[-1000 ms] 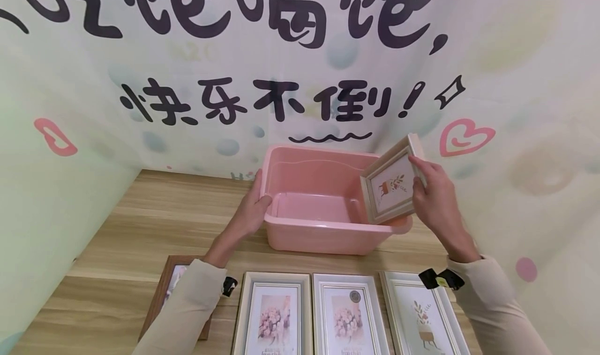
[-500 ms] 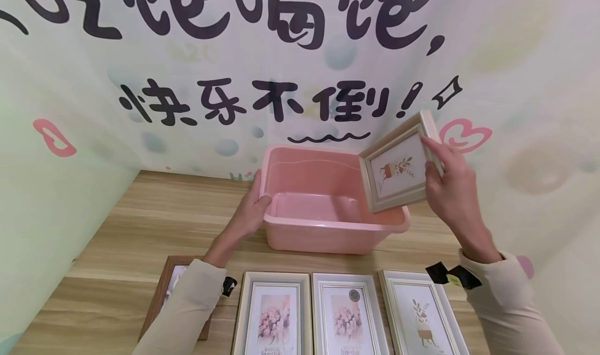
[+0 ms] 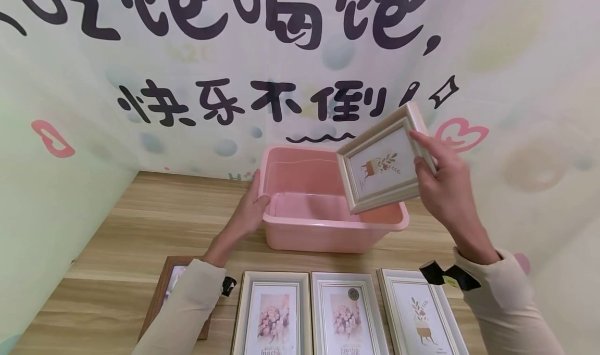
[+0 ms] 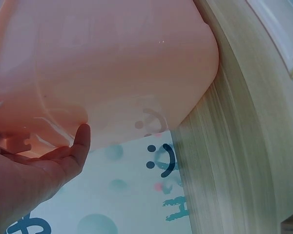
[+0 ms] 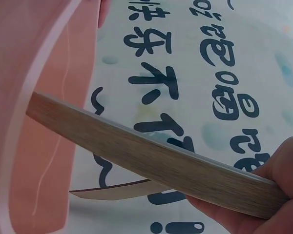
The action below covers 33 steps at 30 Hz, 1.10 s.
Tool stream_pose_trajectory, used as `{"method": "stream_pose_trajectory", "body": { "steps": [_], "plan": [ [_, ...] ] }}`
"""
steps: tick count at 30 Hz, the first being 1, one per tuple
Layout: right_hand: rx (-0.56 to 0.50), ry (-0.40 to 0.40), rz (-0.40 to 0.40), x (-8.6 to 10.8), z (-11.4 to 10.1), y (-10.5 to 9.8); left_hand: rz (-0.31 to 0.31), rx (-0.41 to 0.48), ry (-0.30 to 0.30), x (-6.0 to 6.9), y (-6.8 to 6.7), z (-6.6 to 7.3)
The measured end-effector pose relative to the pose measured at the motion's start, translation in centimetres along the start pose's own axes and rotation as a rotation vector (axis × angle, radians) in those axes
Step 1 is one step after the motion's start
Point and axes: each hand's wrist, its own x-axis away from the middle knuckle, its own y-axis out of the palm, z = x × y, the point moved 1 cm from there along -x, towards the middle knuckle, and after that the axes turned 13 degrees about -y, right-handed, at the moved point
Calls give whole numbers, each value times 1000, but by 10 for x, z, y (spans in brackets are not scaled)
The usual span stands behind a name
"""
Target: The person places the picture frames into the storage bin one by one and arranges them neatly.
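Right grip (image 3: 445, 183) pinches a frame (image 3: 382, 162) by its edge, tilted at the mouth of the bin (image 3: 314, 239) near the tabletop's (image 3: 117, 230) far edge — left grip (image 3: 250, 209) holds the bin's side. The step seems frame-moving — next calls for clearing the rim (image 3: 328, 224).

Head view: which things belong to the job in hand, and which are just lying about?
In hand, likely part of the job:
tilted pale frame, gripped by the right hand
pink tub, held by the left hand

Apparently just lying about, no hand on them:
brown frame
left bouquet frame
right bouquet frame, with round sticker
flat plant-print frame
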Motion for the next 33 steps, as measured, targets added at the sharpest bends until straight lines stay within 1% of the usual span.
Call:
{"method": "stream_pose_trajectory", "body": {
  "steps": [7, 11, 14, 20, 24, 33],
  "plan": [
    [-11, 78, -58, 3, 12, 6, 4, -4, 5, 0, -1, 2],
    [13, 114, -98, 4, 21, 8, 2, -6, 8, 0, -1, 2],
    [44, 120, -121, 5, 28, 10, -3, -3, 10, 1, -1, 2],
    [87, 108, -128, 7, 41, 13, -4, 3, 6, 1, -1, 2],
    [117, 113, -152, 9, 47, 17, -1, 2, -4, 0, -2, 1],
    [139, 165, -219, 13, 57, 32, -10, 12, 0, 0, -2, 2]
  ]
}}
